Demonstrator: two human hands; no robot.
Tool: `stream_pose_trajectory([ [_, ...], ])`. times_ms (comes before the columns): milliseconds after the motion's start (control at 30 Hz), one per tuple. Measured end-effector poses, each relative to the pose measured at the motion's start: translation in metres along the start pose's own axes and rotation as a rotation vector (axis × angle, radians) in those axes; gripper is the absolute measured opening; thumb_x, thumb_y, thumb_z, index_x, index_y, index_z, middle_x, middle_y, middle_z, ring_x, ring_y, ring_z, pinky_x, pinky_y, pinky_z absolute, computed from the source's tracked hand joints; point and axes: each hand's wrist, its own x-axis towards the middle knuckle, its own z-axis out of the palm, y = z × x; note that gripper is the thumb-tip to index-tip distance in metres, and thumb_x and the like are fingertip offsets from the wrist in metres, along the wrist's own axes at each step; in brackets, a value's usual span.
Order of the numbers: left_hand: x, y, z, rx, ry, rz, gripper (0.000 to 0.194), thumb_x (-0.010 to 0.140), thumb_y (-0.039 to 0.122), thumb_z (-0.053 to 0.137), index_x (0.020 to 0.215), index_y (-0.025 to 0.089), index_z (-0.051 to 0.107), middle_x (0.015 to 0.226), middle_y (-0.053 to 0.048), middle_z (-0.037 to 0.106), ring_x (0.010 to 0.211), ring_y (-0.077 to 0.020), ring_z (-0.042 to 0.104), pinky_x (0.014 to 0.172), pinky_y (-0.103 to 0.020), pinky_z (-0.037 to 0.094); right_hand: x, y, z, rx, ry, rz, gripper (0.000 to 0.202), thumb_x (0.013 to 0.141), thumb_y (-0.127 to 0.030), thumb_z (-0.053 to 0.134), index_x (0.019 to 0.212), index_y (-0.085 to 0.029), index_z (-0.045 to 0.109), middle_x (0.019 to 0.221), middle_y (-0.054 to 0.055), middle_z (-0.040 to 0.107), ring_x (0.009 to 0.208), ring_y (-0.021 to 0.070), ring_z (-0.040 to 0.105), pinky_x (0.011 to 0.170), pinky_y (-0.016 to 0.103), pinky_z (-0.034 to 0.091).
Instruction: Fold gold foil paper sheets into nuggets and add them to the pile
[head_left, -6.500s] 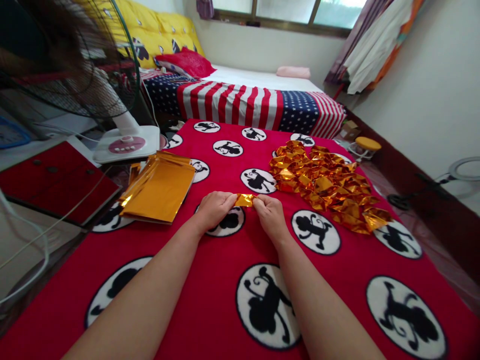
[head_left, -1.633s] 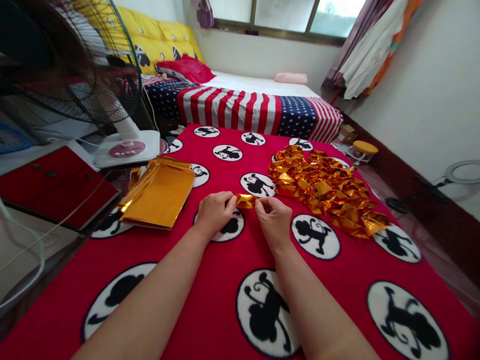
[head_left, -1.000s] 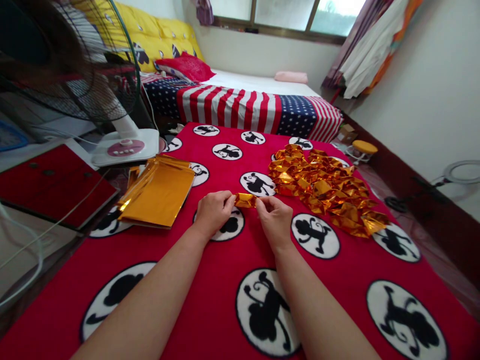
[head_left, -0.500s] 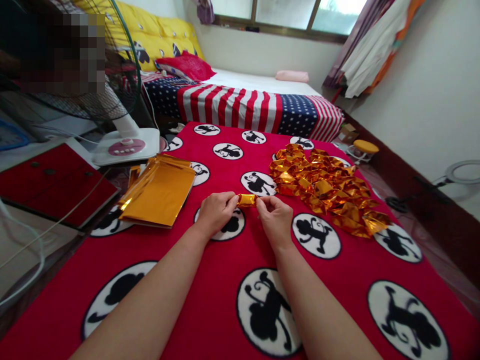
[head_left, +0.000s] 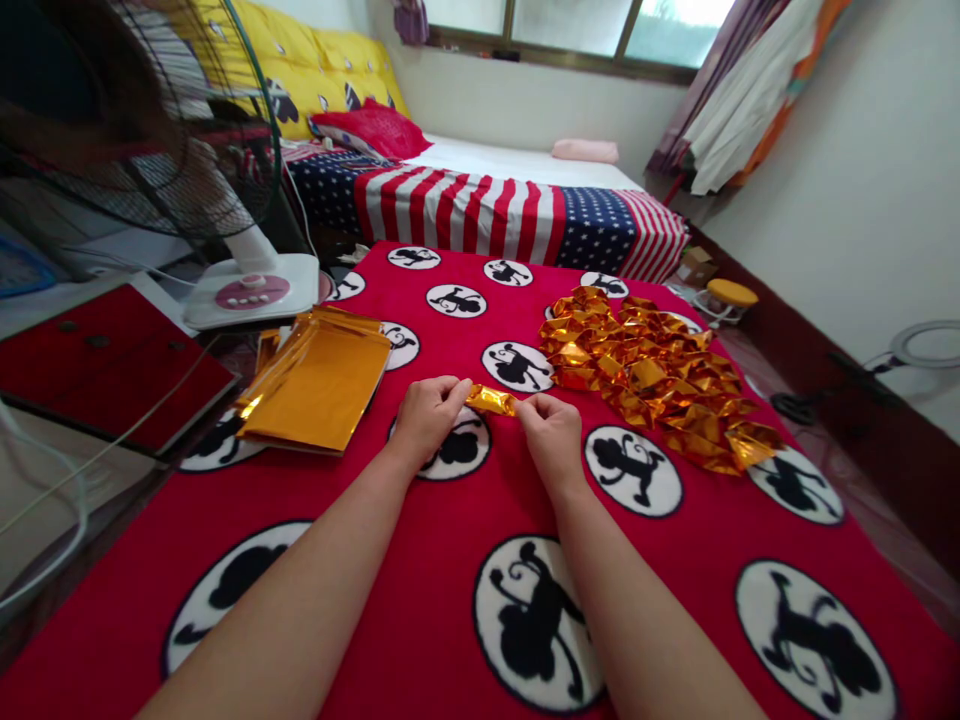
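Between my two hands is a small folded piece of gold foil paper [head_left: 491, 401], held just over the red cloth [head_left: 420, 560]. My left hand [head_left: 429, 415] pinches its left end with thumb and fingers. At the other end, my right hand [head_left: 551, 430] grips the right tip the same way. A stack of flat gold foil sheets [head_left: 315, 390] lies to the left of my hands. On the right sits a heap of folded gold foil pieces [head_left: 645, 375], shiny and angular.
A standing fan [head_left: 251, 285] is at the left, beside a red-topped box or panel [head_left: 112, 360]. Beyond the cloth stands a bed [head_left: 480, 215] with a striped cover. A yellow stool [head_left: 731, 293] and a ring-shaped stand [head_left: 926, 345] are at the right.
The foil piece has tilted, its left end now slightly higher. My left hand has shifted a little up and left, and my right fingers have closed further over the right end.
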Motion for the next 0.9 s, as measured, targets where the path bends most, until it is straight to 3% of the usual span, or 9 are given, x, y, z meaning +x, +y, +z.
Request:
stream_pose_trajectory([
  [167, 0.002, -0.003, -0.001, -0.248, 0.031, -0.022, 0.042, 0.092, 0.043, 0.039, 0.062, 0.018, 0.054, 0.051, 0.003, 0.045, 0.049, -0.0105, 0.042, 0.052, -0.024, 0.031, 0.01, -0.004, -0.004, 0.402, 0.0, 0.301, 0.021, 0.06, -0.026, 0.056, 0.046, -0.021, 0.041, 0.038, -0.008, 0.032, 0.036, 0.0055, 0.022, 0.037, 0.023, 0.011],
  [300, -0.002, -0.001, 0.001, -0.247, -0.103, 0.035, 0.033, 0.088, 0.044, 0.052, 0.074, 0.016, 0.062, 0.061, 0.001, 0.056, 0.058, -0.0115, 0.051, 0.054, -0.022, 0.036, 0.017, -0.009, -0.007, 0.462, -0.044, 0.427, 0.019, 0.055, -0.024, 0.055, 0.044, -0.021, 0.04, 0.035, -0.007, 0.035, 0.032, 0.0049, 0.022, 0.034, 0.023, 0.009],
  [467, -0.008, 0.008, 0.005, -0.269, -0.234, 0.069, 0.029, 0.078, 0.044, 0.068, 0.082, 0.015, 0.07, 0.072, -0.002, 0.068, 0.06, -0.0118, 0.056, 0.057, -0.022, 0.04, 0.02, -0.01, -0.01, 0.454, -0.105, 0.464, 0.017, 0.054, -0.022, 0.056, 0.044, -0.021, 0.042, 0.034, -0.006, 0.037, 0.029, 0.0046, 0.024, 0.032, 0.022, 0.01],
  [633, -0.009, 0.014, 0.006, -0.264, -0.167, 0.069, 0.023, 0.075, 0.037, 0.071, 0.069, 0.015, 0.071, 0.066, -0.002, 0.07, 0.058, -0.0111, 0.056, 0.058, -0.022, 0.042, 0.02, -0.01, -0.01, 0.454, -0.112, 0.437, 0.019, 0.056, -0.023, 0.059, 0.045, -0.021, 0.043, 0.034, -0.006, 0.039, 0.029, 0.0046, 0.024, 0.031, 0.021, 0.011],
  [900, -0.007, 0.015, 0.008, -0.47, -0.086, -0.064, 0.025, 0.066, 0.036, 0.078, 0.077, 0.014, 0.076, 0.072, -0.006, 0.075, 0.061, -0.0147, 0.062, 0.058, -0.024, 0.047, 0.016, -0.01, -0.007, 0.455, -0.095, 0.393, 0.018, 0.057, -0.025, 0.062, 0.048, -0.02, 0.047, 0.035, -0.005, 0.042, 0.03, 0.0047, 0.027, 0.031, 0.021, 0.013],
])
